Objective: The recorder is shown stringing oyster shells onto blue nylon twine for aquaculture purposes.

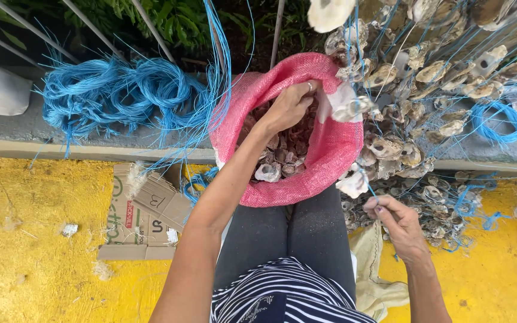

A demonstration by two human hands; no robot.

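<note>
Left of the sack [324,161] I see blue cord [121,90] and flattened cardboard [145,209]. My left hand [291,107] reaches into the sack's mouth, fingers curled among the shells [276,155]; what it grips I cannot tell. I'd lift one shell cleanly, hole outward. The shells look rough, grey-brown and pale inside, piled in the sack on my lap. Right of the sack, my right hand [399,224] pinches a blue string [371,190] below a threaded shell [353,184]; keep it taut.
</note>
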